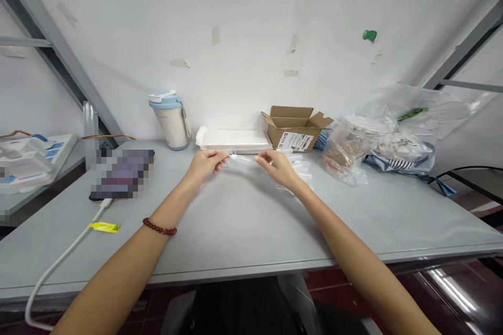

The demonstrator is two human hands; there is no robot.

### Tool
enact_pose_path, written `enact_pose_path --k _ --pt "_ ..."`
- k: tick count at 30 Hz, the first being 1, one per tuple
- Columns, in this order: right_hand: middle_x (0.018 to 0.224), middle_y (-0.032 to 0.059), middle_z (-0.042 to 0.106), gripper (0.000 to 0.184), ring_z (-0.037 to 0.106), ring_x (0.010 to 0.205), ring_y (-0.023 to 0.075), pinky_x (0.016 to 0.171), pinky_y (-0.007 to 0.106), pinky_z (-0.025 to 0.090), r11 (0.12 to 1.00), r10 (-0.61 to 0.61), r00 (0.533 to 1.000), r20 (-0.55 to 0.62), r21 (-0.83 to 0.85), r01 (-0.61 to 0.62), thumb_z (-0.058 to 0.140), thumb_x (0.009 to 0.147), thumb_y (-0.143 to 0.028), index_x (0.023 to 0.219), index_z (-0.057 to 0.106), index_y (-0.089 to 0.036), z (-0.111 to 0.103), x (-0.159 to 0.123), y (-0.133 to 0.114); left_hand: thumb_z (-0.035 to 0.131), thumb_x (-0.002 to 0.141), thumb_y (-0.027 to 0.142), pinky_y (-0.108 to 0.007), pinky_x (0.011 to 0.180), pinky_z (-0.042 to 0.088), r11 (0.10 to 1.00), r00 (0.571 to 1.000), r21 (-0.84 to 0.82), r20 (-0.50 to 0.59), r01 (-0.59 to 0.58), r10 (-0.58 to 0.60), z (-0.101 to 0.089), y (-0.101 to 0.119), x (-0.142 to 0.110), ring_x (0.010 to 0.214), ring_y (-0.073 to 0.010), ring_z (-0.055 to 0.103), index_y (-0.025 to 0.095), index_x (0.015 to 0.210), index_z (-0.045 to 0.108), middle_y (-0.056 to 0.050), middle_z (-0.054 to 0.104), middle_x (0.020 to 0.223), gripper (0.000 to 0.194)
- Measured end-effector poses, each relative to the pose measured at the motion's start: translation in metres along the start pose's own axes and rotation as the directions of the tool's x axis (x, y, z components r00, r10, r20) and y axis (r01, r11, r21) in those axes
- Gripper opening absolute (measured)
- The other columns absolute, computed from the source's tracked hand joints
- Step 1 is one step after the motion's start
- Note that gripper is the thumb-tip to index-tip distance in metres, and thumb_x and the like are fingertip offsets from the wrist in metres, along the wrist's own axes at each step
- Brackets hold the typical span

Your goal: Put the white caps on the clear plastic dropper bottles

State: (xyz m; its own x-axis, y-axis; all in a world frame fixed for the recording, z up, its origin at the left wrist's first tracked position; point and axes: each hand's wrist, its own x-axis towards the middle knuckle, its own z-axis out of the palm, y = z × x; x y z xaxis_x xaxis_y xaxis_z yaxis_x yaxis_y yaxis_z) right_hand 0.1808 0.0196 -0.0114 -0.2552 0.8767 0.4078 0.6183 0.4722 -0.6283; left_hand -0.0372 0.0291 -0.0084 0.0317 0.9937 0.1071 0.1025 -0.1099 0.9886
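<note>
My left hand (208,163), its fingers pinched together, grips the whitish end of a small clear plastic tube (244,159). At the tube's other end, the thumb and fingers of my right hand (276,166) are closed. The tube lies roughly level between both hands, above the grey table (236,230). What sits at its whitish end is too small to make out. Several more clear tubes (303,170) lie on the table just right of my right hand, which partly hides them.
Behind my hands are a flat white box (236,137) and an open cardboard box (294,124). A blue-lidded cup (171,123) stands left, near a phone (123,174) on a white cable (58,261). Clear plastic bags (346,152) with contents lie right. A wall rises behind.
</note>
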Motion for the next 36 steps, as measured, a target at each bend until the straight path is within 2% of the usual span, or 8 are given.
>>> enact_pose_path --k 3,8,11,18,24,30,33,36 --pt "0.075 0.0059 0.062 0.032 0.054 0.071 0.017 0.062 0.027 0.035 0.943 0.051 0.995 -0.084 -0.323 -0.075 0.04 0.092 -0.038 0.082 0.061 -0.016 -0.011 0.003 0.014 0.066 0.065 0.031 -0.023 0.042 0.028 1.0 0.976 0.004 -0.216 -0.009 0.01 -0.02 -0.004 0.012 0.044 -0.0067 0.04 0.014 0.06 0.063 -0.003 0.059 0.061 0.018" --pt "0.098 0.0149 0.064 0.027 0.052 0.098 0.0287 0.071 0.032 0.037 0.72 0.121 0.992 0.04 -0.692 -0.06 0.045 0.09 -0.03 0.104 0.063 -0.015 -0.006 0.0 0.016 0.067 0.063 0.031 -0.022 0.041 0.029 0.998 0.957 0.031 -0.286 0.062 -0.05 -0.034 -0.019 0.022 0.045 -0.0066 0.041 0.013 0.061 0.063 -0.005 0.061 0.065 0.018" --pt "0.101 0.0171 0.063 0.03 0.051 0.102 0.0314 0.078 0.037 0.037 0.657 0.142 0.985 0.098 -0.754 -0.019 0.043 0.091 -0.031 0.106 0.063 -0.014 0.001 -0.002 0.012 0.069 0.061 0.033 -0.021 0.04 0.029 0.997 0.965 0.042 -0.256 0.071 -0.058 -0.031 -0.025 0.023 0.044 -0.006 0.041 0.012 0.063 0.064 -0.005 0.061 0.065 0.022" --pt "0.102 0.0187 0.062 0.032 0.05 0.102 0.0322 0.079 0.04 0.037 0.628 0.135 0.983 0.125 -0.778 0.013 0.042 0.092 -0.034 0.105 0.064 -0.014 0.006 -0.003 0.012 0.066 0.062 0.034 -0.022 0.039 0.027 0.972 0.958 0.182 -0.271 0.148 -0.095 -0.031 -0.035 0.026 0.04 -0.0089 0.041 0.014 0.06 0.063 -0.003 0.058 0.051 0.02" --pt "0.101 0.0204 0.062 0.043 0.049 0.099 0.0319 0.079 0.042 0.035 0.593 0.104 0.984 0.143 -0.804 0.054 0.037 0.092 -0.045 0.104 0.065 -0.015 0.01 -0.007 0.016 0.062 0.061 0.029 -0.025 0.049 0.034 0.949 0.944 0.303 -0.329 0.089 0.017 -0.033 -0.036 0.03 0.048 -0.0141 0.049 0.017 0.067 0.065 -0.003 0.063 0.059 0.014" --pt "0.098 0.0188 0.063 0.034 0.048 0.099 0.0325 0.079 0.042 0.034 0.632 0.099 0.989 0.112 -0.774 0.025 0.04 0.092 -0.037 0.103 0.064 -0.016 0.009 -0.006 0.013 0.056 0.069 0.031 -0.026 0.058 0.039 0.904 0.955 0.422 -0.232 -0.072 0.185 -0.016 -0.017 0.016 0.056 -0.0164 0.054 0.016 0.078 0.065 -0.004 0.065 0.065 0.02" --pt "0.098 0.0151 0.063 0.025 0.049 0.098 0.0305 0.079 0.039 0.035 0.748 0.075 0.996 0.055 -0.663 -0.02 0.046 0.087 -0.026 0.106 0.06 -0.019 0.005 -0.004 0.011 0.054 0.072 0.033 -0.027 0.059 0.04 0.893 0.962 0.416 -0.123 -0.172 0.243 -0.007 -0.012 0.008 0.059 -0.0167 0.055 0.015 0.079 0.064 -0.004 0.063 0.063 0.022" --pt "0.093 0.0095 0.063 0.022 0.052 0.09 0.0242 0.076 0.033 0.037 0.906 -0.001 1.0 0.009 -0.423 0.004 0.045 0.083 -0.019 0.1 0.059 -0.019 0.003 -0.003 0.009 0.056 0.073 0.037 -0.026 0.059 0.04 0.907 0.971 0.357 -0.01 -0.222 0.241 -0.001 -0.013 0.003 0.061 -0.0169 0.057 0.014 0.079 0.065 -0.003 0.062 0.062 0.025"
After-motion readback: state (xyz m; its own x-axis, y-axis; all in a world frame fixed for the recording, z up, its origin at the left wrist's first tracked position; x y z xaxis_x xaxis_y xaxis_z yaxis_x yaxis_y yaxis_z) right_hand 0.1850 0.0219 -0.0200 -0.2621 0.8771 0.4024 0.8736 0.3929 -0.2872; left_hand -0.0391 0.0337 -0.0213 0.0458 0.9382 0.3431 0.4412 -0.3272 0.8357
